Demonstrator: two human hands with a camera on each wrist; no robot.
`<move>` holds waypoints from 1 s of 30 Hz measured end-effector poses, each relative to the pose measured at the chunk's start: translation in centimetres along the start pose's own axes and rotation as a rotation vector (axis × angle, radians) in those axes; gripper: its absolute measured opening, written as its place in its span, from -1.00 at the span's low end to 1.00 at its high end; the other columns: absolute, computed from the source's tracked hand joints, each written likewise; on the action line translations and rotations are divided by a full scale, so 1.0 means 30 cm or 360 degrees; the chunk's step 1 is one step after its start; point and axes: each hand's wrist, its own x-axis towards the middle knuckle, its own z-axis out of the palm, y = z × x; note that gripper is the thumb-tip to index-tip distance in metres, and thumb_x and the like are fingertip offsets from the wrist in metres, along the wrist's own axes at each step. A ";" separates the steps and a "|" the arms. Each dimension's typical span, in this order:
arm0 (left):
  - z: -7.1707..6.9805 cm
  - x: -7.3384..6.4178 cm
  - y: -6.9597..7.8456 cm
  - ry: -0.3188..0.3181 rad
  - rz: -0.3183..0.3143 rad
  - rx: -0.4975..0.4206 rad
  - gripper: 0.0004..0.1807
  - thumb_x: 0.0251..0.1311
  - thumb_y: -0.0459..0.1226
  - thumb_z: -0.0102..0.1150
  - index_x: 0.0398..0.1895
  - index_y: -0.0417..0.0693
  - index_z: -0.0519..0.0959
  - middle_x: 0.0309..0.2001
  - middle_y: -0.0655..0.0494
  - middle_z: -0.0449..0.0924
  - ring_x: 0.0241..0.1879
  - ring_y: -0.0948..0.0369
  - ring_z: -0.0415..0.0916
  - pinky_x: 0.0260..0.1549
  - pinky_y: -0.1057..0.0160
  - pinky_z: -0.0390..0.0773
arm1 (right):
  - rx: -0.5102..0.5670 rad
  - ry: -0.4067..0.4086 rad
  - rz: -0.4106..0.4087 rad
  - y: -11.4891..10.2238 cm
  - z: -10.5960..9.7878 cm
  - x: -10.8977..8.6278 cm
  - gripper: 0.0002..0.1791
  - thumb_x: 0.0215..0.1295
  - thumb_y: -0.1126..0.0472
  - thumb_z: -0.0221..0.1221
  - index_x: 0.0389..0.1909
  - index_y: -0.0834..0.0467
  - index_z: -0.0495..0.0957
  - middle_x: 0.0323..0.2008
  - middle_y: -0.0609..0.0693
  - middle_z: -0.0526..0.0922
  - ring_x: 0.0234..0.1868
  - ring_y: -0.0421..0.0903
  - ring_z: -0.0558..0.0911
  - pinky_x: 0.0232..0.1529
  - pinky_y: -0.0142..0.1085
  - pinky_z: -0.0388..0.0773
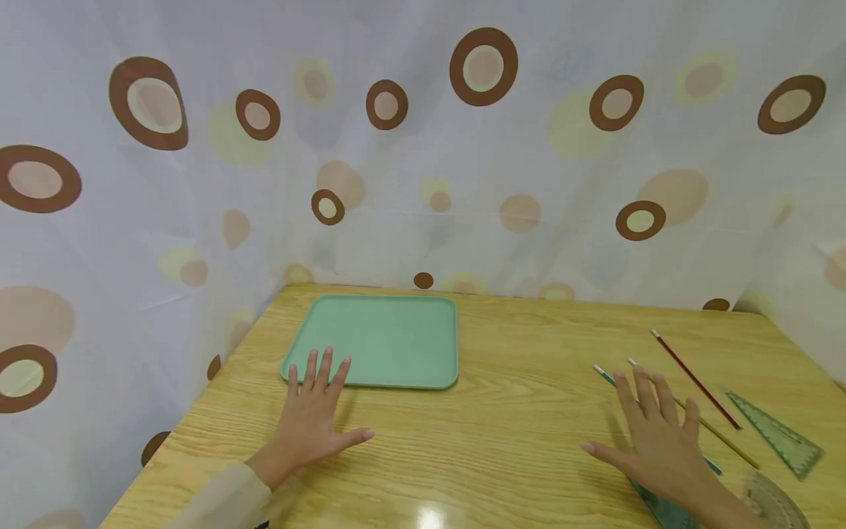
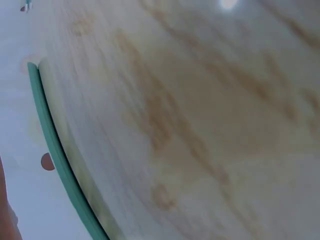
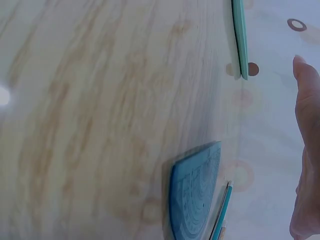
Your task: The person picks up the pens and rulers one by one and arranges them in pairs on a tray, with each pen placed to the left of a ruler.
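My left hand is spread with straight fingers, its fingertips overlapping the near left edge of a mint-green tray. That tray shows as a thin green edge in the left wrist view. On the right, my right hand is also spread and holds nothing. It partly covers a teal pencil, a yellow pencil and a teal set square. The set square shows its printed scales in the right wrist view, with the teal pencil beside it.
A red pencil lies slantwise beyond the right hand. Further right are a green triangular set square and a clear protractor at the lower edge. A spotted curtain encloses the wooden table at the back and sides.
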 end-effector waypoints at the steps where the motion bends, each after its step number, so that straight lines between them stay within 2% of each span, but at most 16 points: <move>1: 0.000 0.000 -0.001 -0.0001 0.0002 0.0000 0.22 -0.09 0.58 -0.53 0.47 -0.09 -0.13 0.47 -0.20 -0.39 0.45 -0.09 -0.54 0.24 -0.41 -0.19 | 0.0000 0.0003 -0.0005 -0.002 0.001 0.000 0.21 0.09 -0.32 0.14 0.45 0.12 -0.44 0.43 0.32 -0.42 0.42 0.29 -0.50 0.13 0.44 -0.60; 6: 0.002 0.002 -0.005 0.0061 0.0035 0.0013 0.22 -0.10 0.58 -0.65 0.47 -0.09 -0.18 0.47 -0.13 -0.49 0.44 -0.01 -0.63 0.22 -0.42 -0.14 | 0.0016 0.0009 -0.0024 -0.010 0.002 0.002 0.21 0.10 -0.31 0.14 0.46 0.14 -0.43 0.43 0.33 -0.42 0.42 0.29 -0.50 0.15 0.43 -0.58; 10: 0.004 0.003 -0.012 0.0094 0.0042 0.0010 0.21 -0.10 0.58 -0.65 0.48 -0.06 -0.22 0.47 -0.15 -0.47 0.44 -0.02 -0.60 0.21 -0.42 -0.12 | 0.0049 0.0004 -0.0031 -0.019 0.002 0.009 0.19 0.11 -0.30 0.14 0.46 0.14 -0.42 0.43 0.33 -0.44 0.41 0.27 -0.53 0.15 0.41 -0.62; 18: 0.004 0.007 -0.028 0.0016 -0.0032 0.0015 0.24 -0.09 0.57 -0.46 0.44 -0.20 -0.08 0.47 -0.23 -0.39 0.44 -0.19 -0.39 0.28 -0.33 -0.14 | 0.0071 -0.0007 -0.0020 -0.047 0.005 0.023 0.19 0.09 -0.33 0.14 0.47 0.11 -0.38 0.44 0.33 -0.37 0.43 0.21 -0.53 0.16 0.40 -0.63; 25: 0.001 0.011 -0.045 -0.0053 -0.0071 0.0007 0.22 -0.07 0.52 -0.24 0.44 -0.20 -0.06 0.46 -0.28 -0.34 0.43 -0.25 -0.32 0.29 -0.33 -0.17 | 0.0091 -0.0018 -0.0032 -0.079 0.011 0.044 0.19 0.09 -0.35 0.12 0.46 0.18 -0.35 0.44 0.34 -0.34 0.43 0.23 -0.50 0.20 0.37 -0.61; 30: 0.000 0.016 -0.054 -0.0061 -0.0070 0.0005 0.23 -0.06 0.50 -0.20 0.45 -0.24 -0.10 0.45 -0.33 -0.31 0.43 -0.23 -0.32 0.30 -0.32 -0.16 | 0.0142 -0.0039 -0.0031 -0.099 0.019 0.056 0.20 0.09 -0.34 0.13 0.46 0.17 -0.38 0.44 0.30 -0.39 0.44 0.19 -0.50 0.24 0.36 -0.54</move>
